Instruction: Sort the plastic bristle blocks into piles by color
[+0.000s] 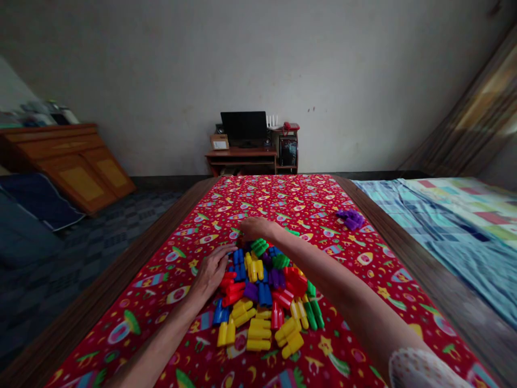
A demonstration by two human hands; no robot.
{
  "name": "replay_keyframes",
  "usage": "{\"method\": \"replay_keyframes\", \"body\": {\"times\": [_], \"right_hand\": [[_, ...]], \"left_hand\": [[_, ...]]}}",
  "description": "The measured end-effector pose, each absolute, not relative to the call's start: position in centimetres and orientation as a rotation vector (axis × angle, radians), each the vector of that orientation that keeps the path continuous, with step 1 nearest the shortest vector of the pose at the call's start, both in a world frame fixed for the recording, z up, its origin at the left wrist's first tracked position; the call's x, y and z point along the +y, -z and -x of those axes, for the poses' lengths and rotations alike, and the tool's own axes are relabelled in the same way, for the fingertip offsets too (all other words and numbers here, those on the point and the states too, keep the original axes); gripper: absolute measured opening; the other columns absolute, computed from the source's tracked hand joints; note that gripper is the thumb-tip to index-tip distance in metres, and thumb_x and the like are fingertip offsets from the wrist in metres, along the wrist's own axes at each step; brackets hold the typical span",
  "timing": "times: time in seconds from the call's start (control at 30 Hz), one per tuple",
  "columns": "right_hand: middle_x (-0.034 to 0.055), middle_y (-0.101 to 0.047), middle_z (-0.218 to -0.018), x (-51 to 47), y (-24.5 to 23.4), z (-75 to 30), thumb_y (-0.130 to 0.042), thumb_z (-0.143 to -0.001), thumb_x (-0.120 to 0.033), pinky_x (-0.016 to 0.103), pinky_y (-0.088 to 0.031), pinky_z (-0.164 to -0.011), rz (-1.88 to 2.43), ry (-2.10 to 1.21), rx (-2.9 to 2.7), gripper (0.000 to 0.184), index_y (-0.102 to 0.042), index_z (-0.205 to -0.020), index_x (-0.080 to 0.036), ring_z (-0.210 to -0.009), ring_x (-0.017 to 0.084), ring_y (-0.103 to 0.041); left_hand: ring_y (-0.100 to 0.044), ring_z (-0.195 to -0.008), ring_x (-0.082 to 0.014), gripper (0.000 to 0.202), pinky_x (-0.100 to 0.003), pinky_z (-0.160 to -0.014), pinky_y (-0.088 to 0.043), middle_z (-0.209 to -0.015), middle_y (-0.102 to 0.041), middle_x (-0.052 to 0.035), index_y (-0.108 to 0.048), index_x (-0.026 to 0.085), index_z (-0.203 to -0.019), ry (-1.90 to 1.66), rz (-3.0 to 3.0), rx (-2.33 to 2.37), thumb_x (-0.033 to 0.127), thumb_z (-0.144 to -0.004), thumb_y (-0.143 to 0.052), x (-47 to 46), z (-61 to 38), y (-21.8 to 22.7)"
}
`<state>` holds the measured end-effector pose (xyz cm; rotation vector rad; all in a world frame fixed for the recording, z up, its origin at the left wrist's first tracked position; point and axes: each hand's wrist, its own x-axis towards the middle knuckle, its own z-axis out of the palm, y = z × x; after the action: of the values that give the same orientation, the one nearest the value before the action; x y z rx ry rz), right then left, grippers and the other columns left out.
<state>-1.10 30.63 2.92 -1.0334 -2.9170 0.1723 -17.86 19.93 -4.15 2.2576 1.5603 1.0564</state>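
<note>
A pile of plastic building blocks in blue, red, yellow, green and purple lies on the red printed tablecloth (307, 199). My left hand (212, 269) rests at the pile's left edge, fingers stretched out beside the blue blocks (239, 264). Across the far side of the pile reaches my right hand (256, 228), its fingers curled downward near a green block (259, 247). Whatever its fingertips hold is hidden from view. Yellow blocks (258, 335) lie at the near side, with red blocks (233, 292) at the left and long green blocks (314, 313) at the right.
A separate cluster of purple blocks (350, 219) sits near the table's right edge. Beyond the table stands a desk (242, 153) with a monitor (244, 126). A wooden cabinet (76, 167) is at the left, a bed (444, 231) at the right.
</note>
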Motion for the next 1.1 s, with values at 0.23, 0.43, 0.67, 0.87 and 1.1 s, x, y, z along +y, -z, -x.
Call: {"method": "replay_keyframes", "body": {"times": [0.23, 0.43, 0.67, 0.87, 1.1], "right_hand": [[0.0031, -0.069, -0.081, 31.1, -3.6, -0.5, -0.061, -0.084, -0.027, 0.019, -0.042, -0.059, 1.062, -0.536, -2.624, 0.023, -0.071, -0.096, -0.009, -0.070, 0.012, -0.060], [-0.0027, -0.057, -0.063, 27.6, -3.4, -1.4, -0.057, -0.088, -0.036, 0.018, -0.034, -0.055, 0.759, -0.917, -2.320, 0.029, -0.066, -0.079, -0.010, -0.059, 0.007, -0.047], [-0.0024, -0.060, -0.063, 25.5, -4.2, -3.1, -0.057, -0.088, -0.029, 0.019, -0.035, -0.057, 0.910, -0.672, -2.112, 0.019, -0.066, -0.080, -0.014, -0.059, 0.008, -0.051], [0.0057, -0.071, -0.084, 29.2, -4.7, -16.1, -0.060, -0.078, -0.014, 0.024, -0.043, -0.068, 1.389, -0.192, -1.932, 0.023, -0.067, -0.100, -0.015, -0.076, 0.016, -0.062], [0.0094, -0.073, -0.083, 29.7, -2.8, -25.1, -0.059, -0.079, -0.013, 0.022, -0.040, -0.063, 1.905, -0.020, -2.038, 0.021, -0.073, -0.094, -0.013, -0.075, 0.017, -0.064]], "left_hand": [[-0.064, -0.110, -0.0237, 0.041, -0.040, -0.100, -0.048, -0.116, -0.070, -0.0102, -0.068, 0.017, -0.107, -1.094, -2.079, 1.544, 0.035, -0.088, -0.038, 19.5, 17.3, 3.8], [-0.056, -0.122, -0.0289, 0.069, -0.039, -0.102, -0.046, -0.126, -0.064, -0.0131, -0.055, 0.013, -0.128, -1.235, -1.813, 1.533, 0.063, -0.085, -0.037, 18.6, 16.9, 2.4], [-0.071, -0.085, -0.0275, 0.048, -0.036, -0.079, -0.056, -0.090, -0.076, -0.0072, -0.069, 0.020, -0.089, -1.088, -1.884, 1.698, 0.061, -0.074, -0.049, 18.9, 17.0, 2.8], [-0.071, -0.082, -0.0271, 0.054, -0.034, -0.076, -0.057, -0.087, -0.077, -0.0067, -0.070, 0.019, -0.090, -1.082, -1.820, 1.795, 0.065, -0.073, -0.048, 19.3, 17.1, 3.1], [-0.071, -0.078, -0.0268, 0.055, -0.033, -0.072, -0.057, -0.085, -0.077, -0.0071, -0.071, 0.018, -0.092, -1.103, -1.801, 1.790, 0.065, -0.073, -0.051, 19.5, 17.3, 3.3]]}}
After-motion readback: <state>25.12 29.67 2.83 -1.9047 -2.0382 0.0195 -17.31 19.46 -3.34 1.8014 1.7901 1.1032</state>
